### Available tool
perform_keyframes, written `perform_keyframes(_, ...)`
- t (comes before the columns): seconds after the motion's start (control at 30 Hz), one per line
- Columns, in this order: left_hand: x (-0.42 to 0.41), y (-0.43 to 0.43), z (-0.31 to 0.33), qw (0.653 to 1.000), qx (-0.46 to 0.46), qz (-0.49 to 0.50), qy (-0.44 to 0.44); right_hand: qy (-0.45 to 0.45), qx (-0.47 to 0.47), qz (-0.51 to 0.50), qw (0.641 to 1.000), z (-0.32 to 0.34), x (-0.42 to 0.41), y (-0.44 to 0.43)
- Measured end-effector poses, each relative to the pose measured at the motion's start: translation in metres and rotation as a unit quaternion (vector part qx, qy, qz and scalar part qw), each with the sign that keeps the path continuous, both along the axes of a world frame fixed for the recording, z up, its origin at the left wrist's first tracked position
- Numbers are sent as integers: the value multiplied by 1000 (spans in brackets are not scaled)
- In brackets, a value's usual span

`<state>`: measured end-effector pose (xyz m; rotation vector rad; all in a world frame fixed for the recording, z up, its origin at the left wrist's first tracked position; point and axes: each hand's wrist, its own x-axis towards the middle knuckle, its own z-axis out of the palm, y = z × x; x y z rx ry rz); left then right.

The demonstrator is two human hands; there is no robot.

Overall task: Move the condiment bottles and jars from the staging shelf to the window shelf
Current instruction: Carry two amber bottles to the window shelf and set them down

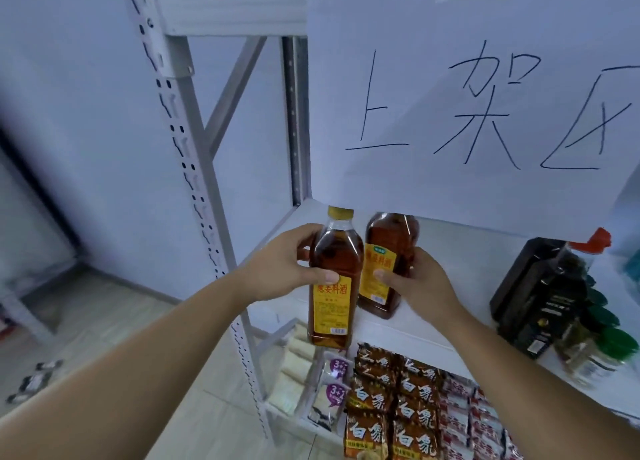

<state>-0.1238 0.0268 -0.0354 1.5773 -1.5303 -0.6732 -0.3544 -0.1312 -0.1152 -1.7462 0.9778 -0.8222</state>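
My left hand (287,262) grips an amber cooking-wine bottle (332,307) with a yellow cap and yellow label, held out past the front edge of the white shelf board (433,328). My right hand (412,279) grips a second, like bottle (388,251) just to the right, its base on or just above the board; its cap is hidden behind a hanging paper sign. Both bottles stay upright, side by side.
A large paper sign (485,96) with handwritten characters hangs over the shelf. Dark bottles (540,293) and green-capped jars (595,348) stand at the right. Snack packets (398,407) fill the shelf below. A white perforated upright (194,168) stands left.
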Motion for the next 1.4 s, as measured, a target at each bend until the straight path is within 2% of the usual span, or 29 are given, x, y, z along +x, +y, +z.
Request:
perform_keyframes(0.33,104,117,4,995,-5,99,0,22,-22,137,990,10,98,90)
perform_keyframes(0.7,237,272,22,977,-21,210,3,-23,-11,278,960,39,262,210)
perform_keyframes(1.03,333,428,25,937,-32,348,-12,-26,-4,386,922,41,410,331)
perform_keyframes(1.23,379,468,16,908,-52,414,-35,-9,-17,430,902,44,480,365)
perform_keyframes(1.4,430,481,13,895,-72,440,-16,-8,-22,463,886,43,549,378)
